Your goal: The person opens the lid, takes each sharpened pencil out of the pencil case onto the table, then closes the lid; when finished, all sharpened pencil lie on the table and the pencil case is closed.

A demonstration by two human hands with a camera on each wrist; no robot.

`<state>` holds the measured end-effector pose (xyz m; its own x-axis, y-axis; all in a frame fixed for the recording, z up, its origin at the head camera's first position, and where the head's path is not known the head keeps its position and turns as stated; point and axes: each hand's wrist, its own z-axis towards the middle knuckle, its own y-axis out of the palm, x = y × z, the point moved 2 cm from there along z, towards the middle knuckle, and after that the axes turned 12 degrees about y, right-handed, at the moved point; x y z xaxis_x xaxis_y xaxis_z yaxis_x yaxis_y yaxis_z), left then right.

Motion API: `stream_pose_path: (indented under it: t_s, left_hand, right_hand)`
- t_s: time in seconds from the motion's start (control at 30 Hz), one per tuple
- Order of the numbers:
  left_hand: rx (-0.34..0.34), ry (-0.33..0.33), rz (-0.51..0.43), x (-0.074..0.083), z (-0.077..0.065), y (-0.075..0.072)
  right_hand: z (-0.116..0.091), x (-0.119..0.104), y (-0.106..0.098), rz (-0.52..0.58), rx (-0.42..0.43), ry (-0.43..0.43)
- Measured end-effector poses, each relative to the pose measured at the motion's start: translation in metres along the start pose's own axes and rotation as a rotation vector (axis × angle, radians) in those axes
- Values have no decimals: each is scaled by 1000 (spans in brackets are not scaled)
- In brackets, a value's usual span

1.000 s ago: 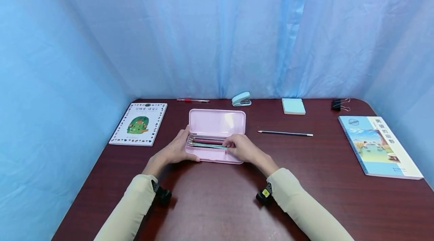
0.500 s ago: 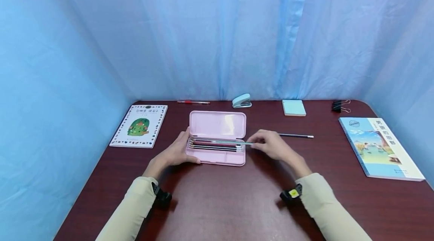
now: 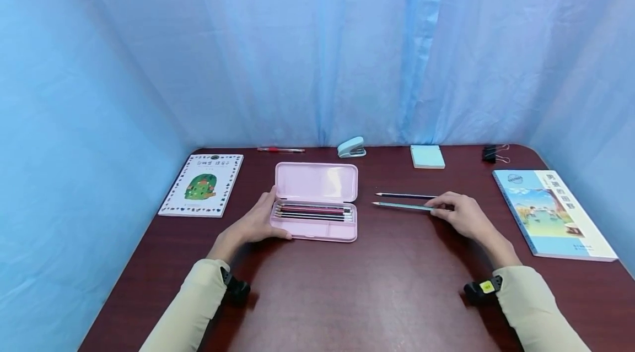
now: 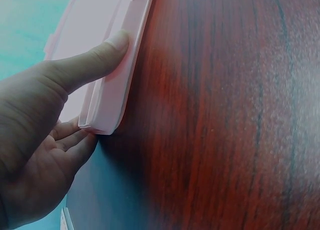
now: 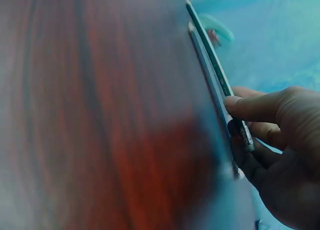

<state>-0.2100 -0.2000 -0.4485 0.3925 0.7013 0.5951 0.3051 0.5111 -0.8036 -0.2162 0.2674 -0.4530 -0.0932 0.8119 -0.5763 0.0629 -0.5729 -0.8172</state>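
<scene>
At the left end of the pink pencil case (image 3: 306,227): left hand (image 3: 254,222), clasping it, presumably for steadiness. Right of the case: right hand (image 3: 462,213), pinching a teal pencil (image 3: 401,206) rearward, likely for control; dark pencil (image 3: 407,195) alongside.

The person wears a pale cream sleeve on each arm, the left sleeve (image 3: 181,305) and the right sleeve (image 3: 541,308) matching in plain, unpatterned cloth with soft creases and cuffs ending short of the wrist. The left hand (image 3: 252,223) and right hand (image 3: 463,215) are bare. Below the left cuff sits a black, rounded left wrist camera (image 3: 238,290) on a dark strap; its counterpart, the right wrist camera (image 3: 478,291), is likewise black but carries a small, bright yellow square label (image 3: 486,286) with dark, unreadable marking.
</scene>
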Motion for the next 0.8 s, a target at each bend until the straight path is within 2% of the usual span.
stream_pose_path:
  t_s: [0.13,0.4,0.63,0.8]
  left_hand:
    - [-4,-2,3,-1,1,1]
    - [-4,-8,-7,0,0,2]
    - [-7,-22,-3,-2,-1,2]
    - [-7,-21,-2,-1,-1,1]
  right_hand:
    - [0,12,1,13,14,12]
    - [2,19,4,4,90,15]
    - [4,24,6,-17,152,-47]
    - [3,17,4,-18,152,-71]
